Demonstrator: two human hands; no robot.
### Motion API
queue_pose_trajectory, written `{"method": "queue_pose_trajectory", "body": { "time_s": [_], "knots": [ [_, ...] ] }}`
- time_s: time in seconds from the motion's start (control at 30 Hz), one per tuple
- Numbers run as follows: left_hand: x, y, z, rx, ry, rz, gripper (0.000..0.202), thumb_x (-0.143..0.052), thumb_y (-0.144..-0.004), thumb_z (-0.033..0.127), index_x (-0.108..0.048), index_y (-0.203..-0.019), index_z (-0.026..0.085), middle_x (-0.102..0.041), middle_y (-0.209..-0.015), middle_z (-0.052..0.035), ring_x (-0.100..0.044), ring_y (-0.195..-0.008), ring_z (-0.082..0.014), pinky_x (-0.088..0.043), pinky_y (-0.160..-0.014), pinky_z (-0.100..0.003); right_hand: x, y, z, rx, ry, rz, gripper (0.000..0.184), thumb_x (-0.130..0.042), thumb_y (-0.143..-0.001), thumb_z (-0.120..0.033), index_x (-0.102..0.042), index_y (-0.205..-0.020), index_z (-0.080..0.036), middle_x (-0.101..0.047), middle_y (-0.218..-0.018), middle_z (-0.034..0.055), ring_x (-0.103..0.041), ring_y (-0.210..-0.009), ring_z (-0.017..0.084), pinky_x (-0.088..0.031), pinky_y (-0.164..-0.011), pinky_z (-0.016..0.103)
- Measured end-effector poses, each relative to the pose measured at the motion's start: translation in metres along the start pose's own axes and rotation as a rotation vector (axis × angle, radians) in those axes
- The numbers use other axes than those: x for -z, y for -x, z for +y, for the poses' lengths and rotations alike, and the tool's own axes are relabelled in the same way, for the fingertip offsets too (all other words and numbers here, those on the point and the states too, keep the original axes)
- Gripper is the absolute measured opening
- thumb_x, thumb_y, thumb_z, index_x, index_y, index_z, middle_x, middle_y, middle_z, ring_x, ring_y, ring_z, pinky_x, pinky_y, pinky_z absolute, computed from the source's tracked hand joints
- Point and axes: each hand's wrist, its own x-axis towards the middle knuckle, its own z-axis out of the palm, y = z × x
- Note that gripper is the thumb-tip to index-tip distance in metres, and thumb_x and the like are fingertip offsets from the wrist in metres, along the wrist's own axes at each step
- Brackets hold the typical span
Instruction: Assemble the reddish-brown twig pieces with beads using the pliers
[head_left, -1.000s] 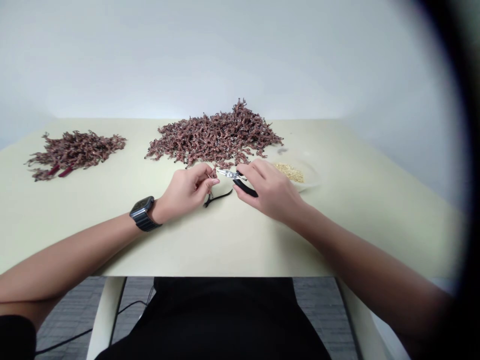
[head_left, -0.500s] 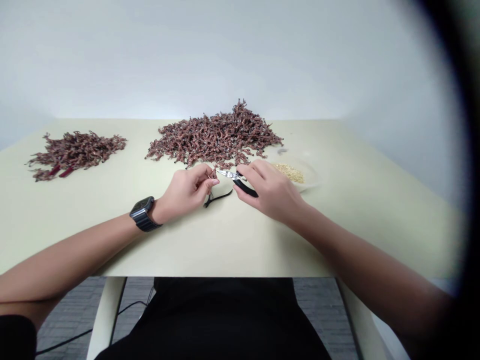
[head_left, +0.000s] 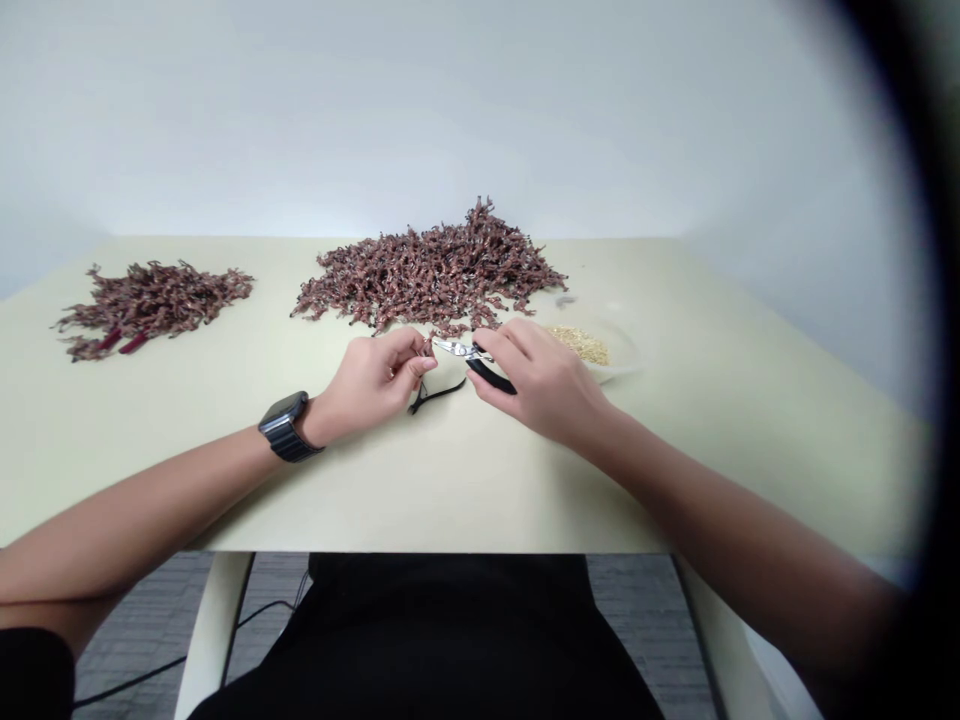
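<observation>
Between the thumb and fingers of my left hand (head_left: pixel 386 370) is pinched a small reddish-brown piece (head_left: pixel 428 347), too small to make out fully; it looks like those in the piles. My right hand (head_left: pixel 536 375) is closed around a pair of pliers (head_left: pixel 491 377) with black handles and silver jaws. The jaws point left and reach the piece at my left fingertips; whether they grip it I cannot tell. Below my left fingers a thin black tool (head_left: pixel 439 395) lies on the table, partly hidden. A large pile of brown twisted pieces (head_left: pixel 435 270) lies just beyond both hands.
A smaller brown pile (head_left: pixel 157 300) with two dark red items (head_left: pixel 133 343) lies at the left of the pale table (head_left: pixel 465 500). Right of my right hand, a clear shallow dish (head_left: pixel 622 355) holds many tiny gold pieces (head_left: pixel 581 345). A wall (head_left: pixel 420 110) stands behind the table.
Almost nothing differs. My left fingertips have shifted very slightly at the small brown piece, while the pliers stay in place.
</observation>
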Motion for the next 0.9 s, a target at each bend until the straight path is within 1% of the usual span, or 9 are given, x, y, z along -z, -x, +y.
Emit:
{"method": "queue_pose_trajectory", "body": {
  "time_s": [0.17,0.37,0.53,0.63,0.73,0.83,0.9],
  "knots": [
    [0.001,-0.001,0.003,0.019,0.075,-0.023,0.025,-0.06,-0.099,0.036,-0.058,-0.082,0.017,-0.066,-0.063,0.0,-0.059,-0.053,-0.0107,-0.044,-0.054,-0.022,0.0,0.0,0.0,0.001,-0.009,0.0,0.034,-0.054,-0.099,-0.026,-0.056,-0.132,-0.018,-0.061,-0.104,0.0128,-0.059,-0.098,0.028,-0.05,-0.082,0.039],
    [0.003,-0.001,0.004,0.083,0.199,-0.074,0.03,-0.059,-0.1,0.037,-0.059,-0.079,0.016,-0.063,-0.058,-0.0002,-0.059,-0.052,-0.0116,-0.045,-0.053,-0.024,0.001,0.0,0.0,0.019,0.013,-0.02,0.032,-0.051,-0.101,-0.028,-0.058,-0.13,-0.014,-0.061,-0.102,0.0133,-0.059,-0.096,0.027,-0.051,-0.083,0.038],
    [0.002,-0.001,0.0,0.12,0.302,-0.114,0.03,-0.059,-0.1,0.04,-0.061,-0.084,0.015,-0.063,-0.059,-0.0011,-0.058,-0.051,-0.0121,-0.044,-0.051,-0.025,0.0,0.001,0.001,0.015,-0.021,-0.022,0.034,-0.053,-0.1,-0.027,-0.056,-0.132,-0.017,-0.061,-0.105,0.0132,-0.059,-0.097,0.028,-0.051,-0.083,0.039],
    [0.002,-0.001,-0.001,0.113,0.323,-0.129,0.029,-0.057,-0.101,0.04,-0.059,-0.083,0.016,-0.063,-0.06,-0.0011,-0.058,-0.051,-0.0121,-0.045,-0.051,-0.025,-0.001,0.001,0.0,-0.029,-0.079,-0.022,0.033,-0.054,-0.099,-0.028,-0.058,-0.13,-0.019,-0.062,-0.104,0.0123,-0.06,-0.095,0.027,-0.05,-0.082,0.039],
    [0.001,-0.001,-0.001,0.063,0.254,-0.097,0.025,-0.058,-0.1,0.034,-0.055,-0.083,0.017,-0.063,-0.062,-0.0006,-0.059,-0.054,-0.0122,-0.047,-0.055,-0.024,-0.003,0.0,-0.004,-0.124,-0.231,-0.023,0.031,-0.057,-0.098,-0.032,-0.06,-0.126,-0.019,-0.063,-0.104,0.0106,-0.06,-0.091,0.025,-0.05,-0.081,0.037],
    [0.0,0.0,-0.004,-0.043,0.03,-0.022,0.015,-0.058,-0.098,0.027,-0.055,-0.085,0.018,-0.065,-0.067,-0.0004,-0.06,-0.058,-0.0117,-0.046,-0.058,-0.023,-0.003,-0.002,-0.009,-0.274,-0.491,-0.072,0.026,-0.06,-0.096,-0.035,-0.063,-0.118,-0.021,-0.065,-0.1,0.0072,-0.06,-0.085,0.02,-0.049,-0.077,0.034],
    [-0.001,0.002,-0.01,-0.135,-0.145,0.039,0.007,-0.056,-0.095,0.021,-0.057,-0.089,0.019,-0.066,-0.072,-0.0006,-0.059,-0.06,-0.0113,-0.044,-0.058,-0.022,-0.002,-0.004,-0.011,-0.393,-0.709,-0.159,0.023,-0.056,-0.098,-0.039,-0.064,-0.112,-0.022,-0.065,-0.093,0.0041,-0.057,-0.075,0.017,-0.048,-0.067,0.031]
  ]
}}
